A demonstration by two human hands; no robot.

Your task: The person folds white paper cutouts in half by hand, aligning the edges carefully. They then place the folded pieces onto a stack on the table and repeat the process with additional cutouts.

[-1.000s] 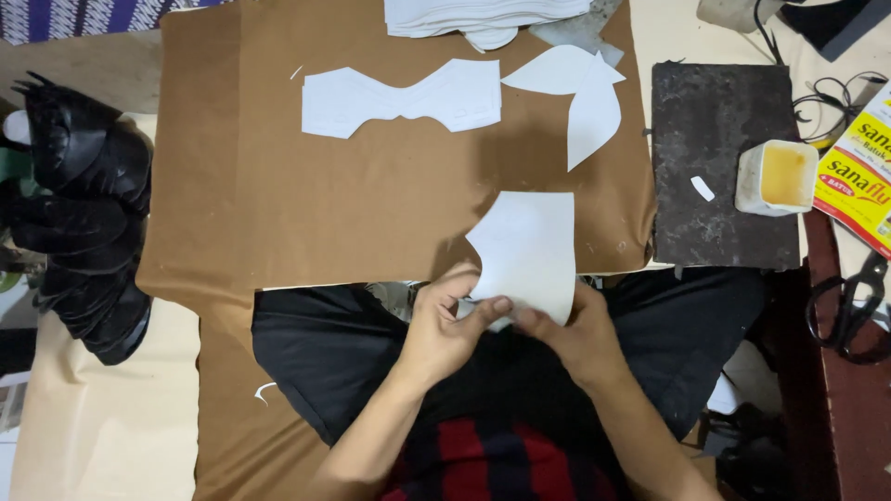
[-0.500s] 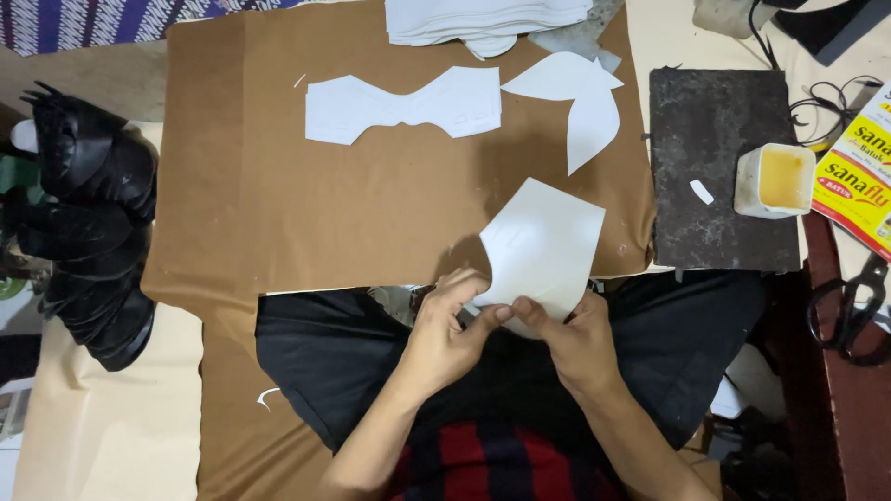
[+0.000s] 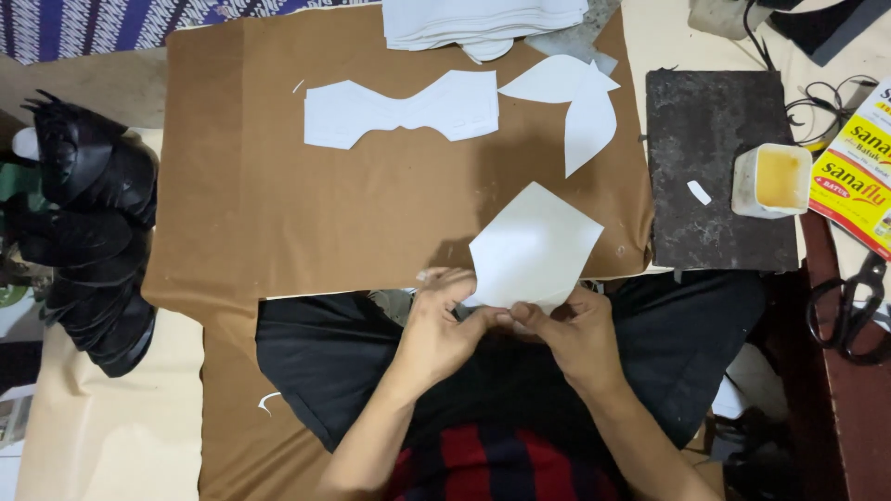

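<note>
Head view: left hand [image 3: 444,325] and right hand [image 3: 568,336] meet fingertip to fingertip over the lap, both pinching the lower edge of a white cut pattern piece [image 3: 534,246]. The piece fans up and away from the fingers, its upper part over the brown sheet [image 3: 278,204]. Beyond the fingers, well apart: a long white bow-shaped piece [image 3: 399,109], a curved white piece [image 3: 575,107], a white stack [image 3: 483,20]. Right of the right-hand fingers: dark slab [image 3: 710,153], yellow glue cup [image 3: 770,179], black scissors [image 3: 849,306]. Far left of the left-hand fingers: black shoe uppers [image 3: 83,223].
</note>
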